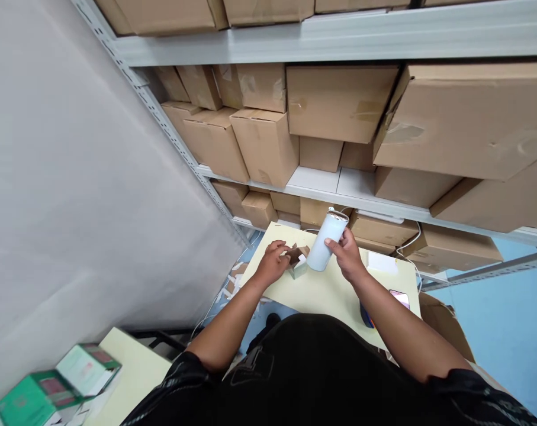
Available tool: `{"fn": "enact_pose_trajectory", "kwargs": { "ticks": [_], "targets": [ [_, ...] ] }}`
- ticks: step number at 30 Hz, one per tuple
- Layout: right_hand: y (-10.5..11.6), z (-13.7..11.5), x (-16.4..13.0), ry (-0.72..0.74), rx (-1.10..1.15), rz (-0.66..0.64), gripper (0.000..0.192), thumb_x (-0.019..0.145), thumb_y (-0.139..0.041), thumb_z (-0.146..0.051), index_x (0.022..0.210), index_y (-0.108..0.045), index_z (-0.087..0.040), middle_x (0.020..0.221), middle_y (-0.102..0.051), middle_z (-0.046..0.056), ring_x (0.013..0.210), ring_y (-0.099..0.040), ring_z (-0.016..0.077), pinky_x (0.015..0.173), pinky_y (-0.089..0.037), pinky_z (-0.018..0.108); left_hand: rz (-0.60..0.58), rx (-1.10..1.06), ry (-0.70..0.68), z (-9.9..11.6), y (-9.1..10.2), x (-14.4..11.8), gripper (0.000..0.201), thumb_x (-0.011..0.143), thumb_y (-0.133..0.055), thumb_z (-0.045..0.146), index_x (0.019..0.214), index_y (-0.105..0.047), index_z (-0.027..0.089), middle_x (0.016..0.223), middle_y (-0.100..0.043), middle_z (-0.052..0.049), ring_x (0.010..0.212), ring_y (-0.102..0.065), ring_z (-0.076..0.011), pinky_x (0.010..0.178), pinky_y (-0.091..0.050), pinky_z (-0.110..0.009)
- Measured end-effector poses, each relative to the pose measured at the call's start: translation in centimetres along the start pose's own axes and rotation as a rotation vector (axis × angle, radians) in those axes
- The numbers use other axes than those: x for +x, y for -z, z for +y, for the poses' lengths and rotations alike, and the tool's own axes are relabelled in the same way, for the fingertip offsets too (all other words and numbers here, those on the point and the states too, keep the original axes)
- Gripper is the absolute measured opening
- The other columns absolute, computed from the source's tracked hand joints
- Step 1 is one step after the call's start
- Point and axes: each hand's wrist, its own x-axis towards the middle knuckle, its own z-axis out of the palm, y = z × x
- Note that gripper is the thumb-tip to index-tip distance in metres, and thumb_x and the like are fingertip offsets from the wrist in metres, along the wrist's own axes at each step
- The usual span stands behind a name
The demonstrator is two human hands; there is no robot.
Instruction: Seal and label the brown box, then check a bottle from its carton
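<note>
My right hand (349, 255) is wrapped round a pale blue-white tumbler (325, 244), held tilted above the table. Its upper end looks shiny or clear, with a small tab at the rim. Just left of the tumbler, a small cardboard box (299, 270) stands on the table with its top flaps up and its brown inside showing. My left hand (272, 262) is at the box's left side, fingers bent, with thumb and forefinger at a flap. The tumbler's lower end is close to the box's right edge, outside it.
The cream table (277, 290) carries a white sheet (382, 262) and a phone (400, 297); a dark round object (366, 316) is partly behind my right forearm. Metal shelving (321, 44) full of cardboard cartons (263, 145) rises ahead. Green-and-white boxes (88, 370) sit on a lower-left table.
</note>
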Motion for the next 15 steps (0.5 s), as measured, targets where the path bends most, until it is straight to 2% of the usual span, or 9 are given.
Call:
{"fn": "enact_pose_trajectory", "kwargs": {
  "ticks": [3, 6, 12, 15],
  "targets": [
    [-2.0, 1.0, 0.7, 0.014, -0.029, -0.011, 0.064, 0.07, -0.088, -0.051, 0.121, -0.056, -0.027, 0.116, -0.073, 0.007, 0.102, -0.067, 0.0258, 0.088, -0.055, 0.041, -0.112, 0.121, -0.078, -2.9, 0.5, -1.1, 0.028, 0.094, -0.061, 0.023, 0.117, -0.078, 0.023, 0.148, -0.056, -0.012, 0.144, -0.048, -0.0307, 0.124, -0.036, -0.05],
    [-3.6, 2.7, 1.3, 0.018, -0.083, 0.017, 0.063, 0.07, -0.088, -0.045, 0.12, -0.054, -0.027, 0.116, -0.071, 0.006, 0.097, -0.067, 0.0231, 0.086, -0.055, 0.038, -0.161, 0.171, -0.083, -4.6, -0.2, -0.9, 0.028, 0.096, -0.06, 0.023, 0.118, -0.079, 0.021, 0.153, -0.053, -0.013, 0.147, -0.044, -0.0316, 0.125, -0.036, -0.05],
    [-4.8, 6.5, 1.7, -0.02, -0.23, 0.105, 0.064, 0.067, -0.089, -0.042, 0.118, -0.053, -0.025, 0.115, -0.07, 0.005, 0.094, -0.068, 0.0223, 0.085, -0.056, 0.039, -0.215, 0.148, 0.075, -6.0, -1.8, 1.3, 0.028, 0.091, -0.068, 0.028, 0.116, -0.079, 0.022, 0.141, -0.063, -0.013, 0.131, -0.06, -0.0334, 0.116, -0.046, -0.047],
    [-5.3, 7.8, 1.5, -0.032, -0.253, 0.11, 0.063, 0.067, -0.088, -0.041, 0.118, -0.054, -0.025, 0.117, -0.071, 0.006, 0.098, -0.069, 0.0235, 0.09, -0.056, 0.041, -0.234, 0.115, 0.094, -6.2, -1.9, 1.9, 0.038, 0.083, -0.078, 0.033, 0.12, -0.076, 0.024, 0.135, -0.067, -0.012, 0.126, -0.062, -0.036, 0.11, -0.048, -0.047]
  ]
}}
